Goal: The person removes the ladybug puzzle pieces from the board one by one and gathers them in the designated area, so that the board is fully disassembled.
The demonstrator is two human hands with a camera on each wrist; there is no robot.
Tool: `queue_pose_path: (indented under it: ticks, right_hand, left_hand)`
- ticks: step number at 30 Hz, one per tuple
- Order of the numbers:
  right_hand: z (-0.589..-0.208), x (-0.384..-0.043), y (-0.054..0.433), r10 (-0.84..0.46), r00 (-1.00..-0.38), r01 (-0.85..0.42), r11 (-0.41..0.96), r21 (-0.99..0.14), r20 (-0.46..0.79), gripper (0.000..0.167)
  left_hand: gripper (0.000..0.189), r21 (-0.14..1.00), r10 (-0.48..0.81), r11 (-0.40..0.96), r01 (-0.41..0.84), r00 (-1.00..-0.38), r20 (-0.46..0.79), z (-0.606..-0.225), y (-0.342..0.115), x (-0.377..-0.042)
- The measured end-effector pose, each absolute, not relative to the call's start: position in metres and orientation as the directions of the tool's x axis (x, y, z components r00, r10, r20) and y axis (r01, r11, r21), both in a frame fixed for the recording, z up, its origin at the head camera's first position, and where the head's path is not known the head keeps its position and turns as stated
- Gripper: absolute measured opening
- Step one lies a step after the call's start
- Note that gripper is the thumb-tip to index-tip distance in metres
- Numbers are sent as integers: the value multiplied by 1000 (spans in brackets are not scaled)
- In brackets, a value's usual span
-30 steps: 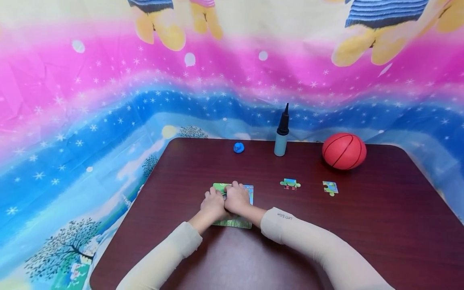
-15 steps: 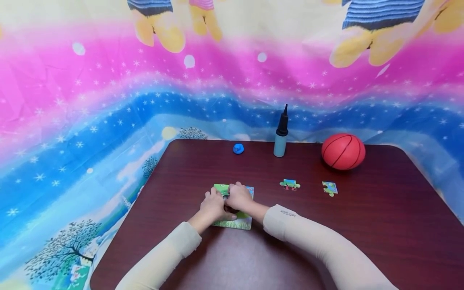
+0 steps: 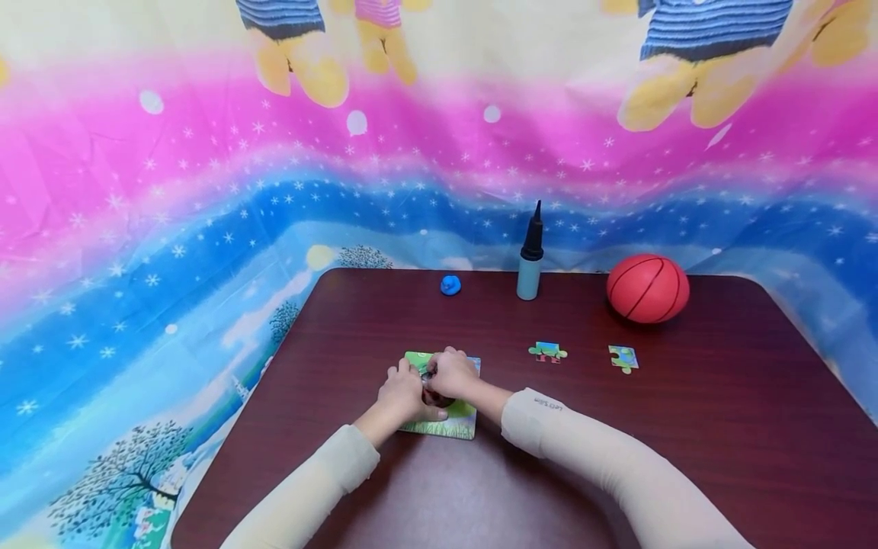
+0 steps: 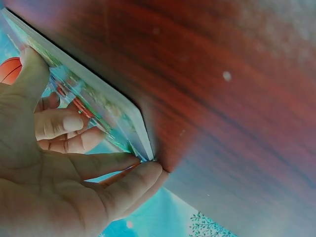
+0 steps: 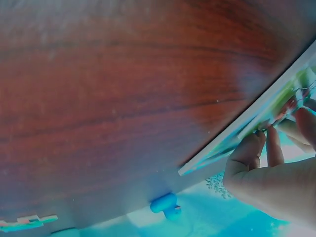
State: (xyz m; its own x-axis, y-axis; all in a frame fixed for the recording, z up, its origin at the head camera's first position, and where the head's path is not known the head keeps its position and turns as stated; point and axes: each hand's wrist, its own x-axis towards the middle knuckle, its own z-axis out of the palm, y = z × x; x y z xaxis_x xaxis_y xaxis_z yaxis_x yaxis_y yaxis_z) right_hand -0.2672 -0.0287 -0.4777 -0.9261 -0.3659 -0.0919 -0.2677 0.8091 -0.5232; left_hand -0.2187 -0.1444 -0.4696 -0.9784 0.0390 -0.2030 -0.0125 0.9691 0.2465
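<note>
A puzzle board (image 3: 449, 428) with a green meadow picture lies on the table, partly hidden under both hands. My left hand (image 3: 403, 395) rests across its left part, fingers extended to the edge and thumb lying on the picture. In the left wrist view, fingertips touch the board's corner while the thumb (image 4: 34, 69) presses its face. The right hand (image 3: 454, 374) is bent over the middle with curled fingers. Those fingers pinch a puzzle piece (image 4: 83, 107) with red and green on it, close over the board; its outline is mostly covered.
Two loose puzzle pieces, one green and red (image 3: 548, 351) and one blue and green (image 3: 623, 358), lie right of the board. Along the back stand a blue rubber duck (image 3: 450, 285), a hand pump (image 3: 529, 267) and a red ball (image 3: 648, 288). A printed curtain (image 3: 425, 168) hangs behind the table.
The left thumb has spread outward over the board's near part, and the right hand has shifted slightly right, apart from the left. The head view has tilted up a little.
</note>
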Motion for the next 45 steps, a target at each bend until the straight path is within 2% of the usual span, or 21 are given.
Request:
queue_pose_path:
  ticks: [10, 16, 25, 31, 36, 40, 45]
  right_hand:
    - [-485, -272, -27, -302, -949, -166, 729, -664, -94, 15]
    - [-484, -274, -25, -246, -962, -81, 667, -741, -117, 14]
    - [-473, -289, -9, -51, -980, 128, 587, -799, -195, 14]
    - [-470, -309, 23, 14, -976, 191, 531, -825, -217, 11]
    - [-471, -322, 55, 55, -972, 221, 558, -800, -230, 8]
    - [-479, -328, 78, 75, -974, 213, 635, -742, -215, 4]
    - [-482, -330, 92, 54, -984, 153, 741, -654, -169, 26]
  left_hand:
    - [97, 211, 53, 978, 11, -979, -196, -470, -140, -219]
    - [105, 181, 52, 983, 17, -980, -191, -470, -139, -220]
    - [108, 187, 56, 982, 21, -981, -185, -471, -136, -220]
    - [109, 93, 53, 995, 34, -977, -206, -469, -135, -219]
    - [104, 27, 58, 998, 53, -975, -215, -467, -134, -218]
    - [93, 48, 77, 997, 68, -974, -211, -465, -131, -215]
    - [79, 138, 100, 988, 70, -968, -230, -462, -127, -213]
